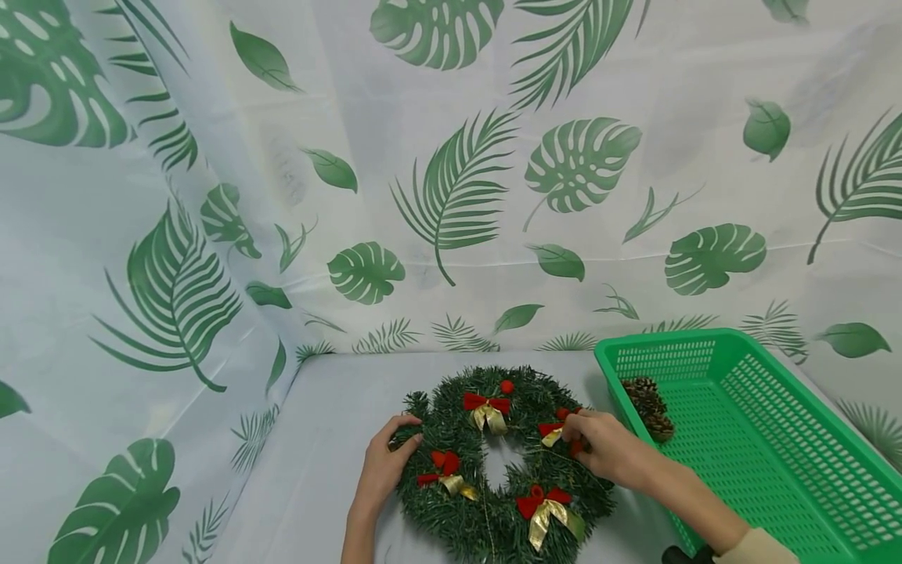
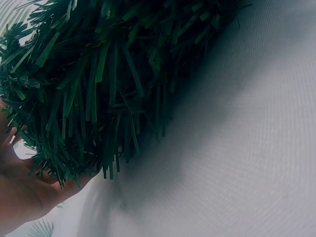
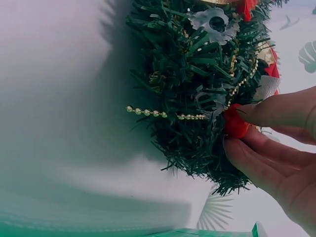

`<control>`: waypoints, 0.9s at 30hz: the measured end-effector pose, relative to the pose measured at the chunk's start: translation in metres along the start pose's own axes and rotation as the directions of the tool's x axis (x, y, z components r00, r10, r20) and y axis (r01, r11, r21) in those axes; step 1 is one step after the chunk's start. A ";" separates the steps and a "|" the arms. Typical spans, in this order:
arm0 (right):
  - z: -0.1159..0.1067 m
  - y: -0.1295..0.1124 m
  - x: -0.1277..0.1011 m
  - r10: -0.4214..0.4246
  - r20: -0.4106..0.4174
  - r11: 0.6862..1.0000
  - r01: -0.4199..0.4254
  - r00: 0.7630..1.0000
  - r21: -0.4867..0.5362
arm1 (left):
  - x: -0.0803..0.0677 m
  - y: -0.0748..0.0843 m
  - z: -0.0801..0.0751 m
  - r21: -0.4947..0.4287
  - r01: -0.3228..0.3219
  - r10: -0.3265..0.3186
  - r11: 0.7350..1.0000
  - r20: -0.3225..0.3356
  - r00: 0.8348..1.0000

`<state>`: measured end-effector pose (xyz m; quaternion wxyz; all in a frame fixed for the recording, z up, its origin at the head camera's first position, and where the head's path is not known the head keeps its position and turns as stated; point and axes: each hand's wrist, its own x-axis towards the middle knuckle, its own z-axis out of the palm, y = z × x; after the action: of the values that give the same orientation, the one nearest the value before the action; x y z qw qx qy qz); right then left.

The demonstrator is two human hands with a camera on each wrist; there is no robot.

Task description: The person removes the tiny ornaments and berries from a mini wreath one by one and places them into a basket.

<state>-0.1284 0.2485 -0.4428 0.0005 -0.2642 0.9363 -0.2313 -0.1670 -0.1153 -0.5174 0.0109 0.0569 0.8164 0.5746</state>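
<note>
A green tinsel wreath (image 1: 440, 525) lies on the white surface, dressed with red bows with gold tails, such as the upper bow (image 1: 486, 406) and the lower bow (image 1: 543, 505). My left hand (image 1: 387, 462) grips its left rim, thumb and fingers around the branches; some fingertips are hidden in the green. At the right side, my right hand (image 1: 613, 450) pinches a small red ornament (image 3: 236, 122) between thumb and fingers, close against the branches. Beside it in the right wrist view are a gold bead string (image 3: 148, 112) and a clear flower-shaped piece (image 3: 215, 23).
A green plastic basket (image 1: 669, 338) stands right of the wreath, near my right forearm. Pine cones (image 1: 648, 407) lie along its left wall. A leaf-printed white sheet (image 1: 451, 313) hangs behind and at the left.
</note>
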 end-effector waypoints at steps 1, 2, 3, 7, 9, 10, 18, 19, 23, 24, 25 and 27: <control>0.000 0.000 0.000 0.000 -0.002 1.000 0.000 1.000 -0.001 | 0.000 0.000 0.000 -0.001 -0.001 0.001 1.000 0.000 1.000; 0.000 0.000 -0.001 -0.002 -0.004 1.000 0.002 1.000 -0.001 | 0.000 0.000 0.000 -0.001 -0.002 0.002 1.000 0.000 1.000; 0.000 -0.001 -0.002 -0.003 -0.006 1.000 0.003 1.000 0.003 | 0.000 0.000 0.000 -0.002 -0.005 0.005 1.000 0.000 1.000; -0.002 -0.003 -0.004 -0.014 -0.013 1.000 0.014 1.000 0.025 | 0.000 0.000 0.001 -0.002 -0.009 0.009 1.000 0.000 1.000; -0.004 -0.003 -0.005 -0.021 -0.013 0.999 0.022 1.000 0.038 | 0.000 0.000 0.001 0.000 -0.007 0.007 1.000 0.000 1.000; -0.005 -0.004 -0.005 -0.024 -0.011 0.999 0.024 1.000 0.045 | 0.000 0.000 0.000 0.001 -0.004 0.004 1.000 0.000 1.000; -0.015 -0.009 -0.008 -0.027 -0.003 0.997 0.027 1.000 0.076 | 0.001 0.000 0.001 0.010 0.003 -0.003 1.000 0.002 1.000; -0.017 -0.009 -0.008 -0.023 0.001 0.997 0.023 1.000 0.078 | 0.001 0.000 0.001 0.009 0.004 -0.004 1.000 0.003 1.000; -0.025 -0.011 -0.010 -0.004 0.015 0.996 0.003 1.000 0.089 | 0.000 0.000 0.001 0.000 0.011 -0.011 1.000 0.007 1.000; -0.027 -0.011 -0.010 -0.007 0.011 0.996 0.006 1.000 0.085 | 0.000 0.001 0.001 -0.004 0.012 -0.012 1.000 0.006 1.000; -0.029 -0.011 -0.010 -0.009 0.005 0.997 0.009 1.000 0.083 | 0.000 0.001 0.001 -0.010 0.016 -0.016 1.000 0.005 1.000; -0.033 -0.013 -0.012 -0.013 -0.012 0.997 0.014 1.000 0.072 | 0.000 0.002 0.001 -0.016 0.025 -0.024 1.000 0.003 1.000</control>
<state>-0.1160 0.2587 -0.4092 0.0032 -0.2689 0.9256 -0.2664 -0.1668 -0.1142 -0.5159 0.0194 0.0475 0.8122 0.5811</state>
